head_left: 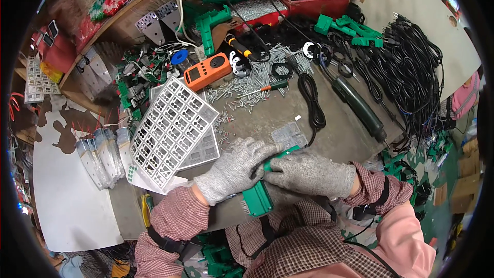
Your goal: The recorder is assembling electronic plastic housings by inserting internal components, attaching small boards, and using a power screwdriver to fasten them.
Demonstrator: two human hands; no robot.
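Both my hands wear grey knit gloves and meet at the bench's near edge over a green plastic housing (257,199). My left hand (234,169) wraps its fingers round the housing's upper part from the left. From the right, my right hand (310,173) closes over the same part, its fingertips near the left hand's. The housing's wide lower end has a row of metal prongs on its left side. A black coiled cord (310,104) runs down to just behind my right hand. Beside it lies a small clear plastic bag or sheet (289,136).
Left of my hands lie sheets of printed labels (172,128). Beyond are an orange meter (207,71), loose screws (288,56) and a screwdriver (272,86). A dark electric screwdriver (358,108) and bundled black cords (411,67) lie right. A red bin (319,6) stands behind.
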